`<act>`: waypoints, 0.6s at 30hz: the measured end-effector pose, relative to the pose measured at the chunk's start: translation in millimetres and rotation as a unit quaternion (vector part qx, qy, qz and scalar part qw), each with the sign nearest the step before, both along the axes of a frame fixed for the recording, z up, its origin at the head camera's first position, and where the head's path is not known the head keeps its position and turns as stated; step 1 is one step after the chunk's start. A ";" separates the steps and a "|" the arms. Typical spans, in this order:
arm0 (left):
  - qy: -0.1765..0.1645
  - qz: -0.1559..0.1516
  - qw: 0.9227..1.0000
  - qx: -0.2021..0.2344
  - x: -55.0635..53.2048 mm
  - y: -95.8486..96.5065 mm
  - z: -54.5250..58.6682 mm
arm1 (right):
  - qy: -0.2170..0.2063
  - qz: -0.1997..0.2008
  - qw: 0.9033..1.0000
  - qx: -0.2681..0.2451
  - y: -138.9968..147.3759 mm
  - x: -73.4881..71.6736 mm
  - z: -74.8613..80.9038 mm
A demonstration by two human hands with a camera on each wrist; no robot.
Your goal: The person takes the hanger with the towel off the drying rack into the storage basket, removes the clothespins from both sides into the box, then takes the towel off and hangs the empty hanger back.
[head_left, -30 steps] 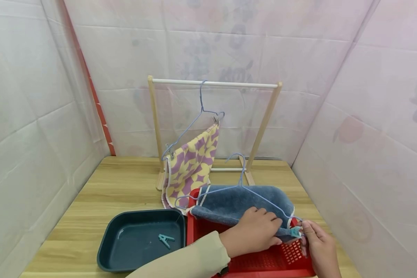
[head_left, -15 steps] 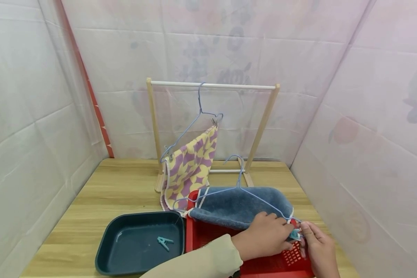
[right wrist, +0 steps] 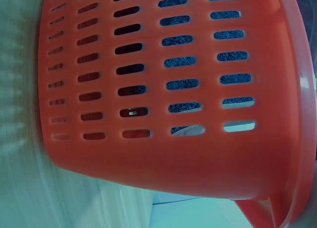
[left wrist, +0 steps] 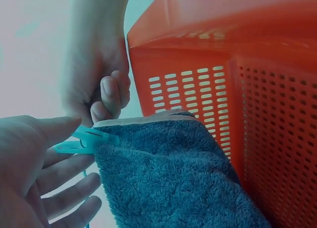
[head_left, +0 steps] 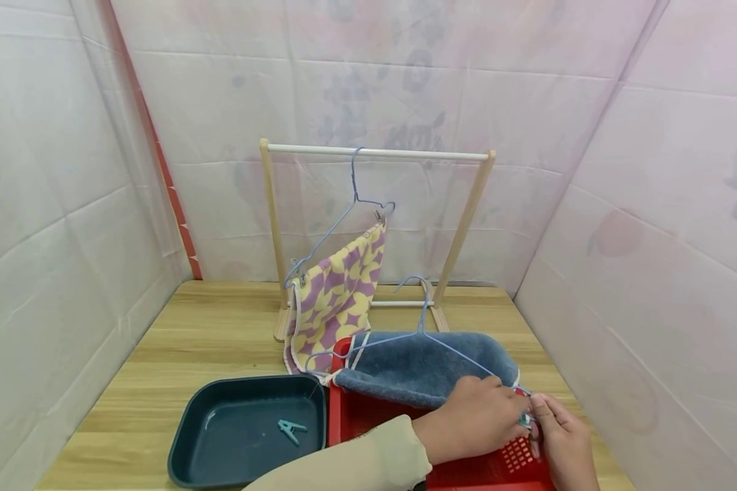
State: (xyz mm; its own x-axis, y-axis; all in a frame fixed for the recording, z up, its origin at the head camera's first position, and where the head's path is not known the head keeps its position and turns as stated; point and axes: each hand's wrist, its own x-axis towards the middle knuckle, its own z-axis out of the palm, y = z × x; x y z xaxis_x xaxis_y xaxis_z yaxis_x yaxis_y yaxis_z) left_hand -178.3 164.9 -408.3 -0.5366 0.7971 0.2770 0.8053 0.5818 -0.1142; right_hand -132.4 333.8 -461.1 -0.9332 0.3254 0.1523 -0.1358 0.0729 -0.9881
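Note:
A blue plush towel [head_left: 405, 368] with white edging drapes over the red basket and a blue wire hanger [head_left: 424, 320]. At its right corner sits a teal clothespin [left wrist: 86, 140], clipped on the towel edge. My left hand [head_left: 479, 416] pinches the clothespin's handles between thumb and forefinger, its other fingers spread below in the left wrist view. My right hand [head_left: 565, 436] holds the hanger's right end at the towel corner; its fingertips are partly hidden. The right wrist view shows only the basket side with the towel behind its slots.
A dark green tray [head_left: 221, 436] holding a second teal clothespin [head_left: 291, 429] stands left of the red basket [head_left: 338, 416]. Behind, a wooden rack [head_left: 467, 218] carries a hanger with a purple-and-yellow cloth [head_left: 344, 286]. Fabric walls border the table [head_left: 135, 395].
My left hand has slid right along the towel edge and now reaches the clothespin at the corner. My right hand stays almost in place. The rack and tray are unchanged.

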 end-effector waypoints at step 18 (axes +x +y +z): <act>0.091 -0.013 0.996 -0.002 4.8 -0.1 5.2 | 0.008 0.002 1.000 -0.008 -1.4 0.4 -1.5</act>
State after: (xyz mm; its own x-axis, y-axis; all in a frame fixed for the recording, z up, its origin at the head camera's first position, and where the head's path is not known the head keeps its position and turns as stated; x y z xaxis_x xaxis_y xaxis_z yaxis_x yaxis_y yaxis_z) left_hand -173.5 164.8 -403.1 -0.4565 0.8112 0.3654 0.7859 0.5602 -0.2619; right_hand -132.0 332.4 -462.6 -0.9318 0.3247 0.1625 -0.1526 0.0558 -0.9867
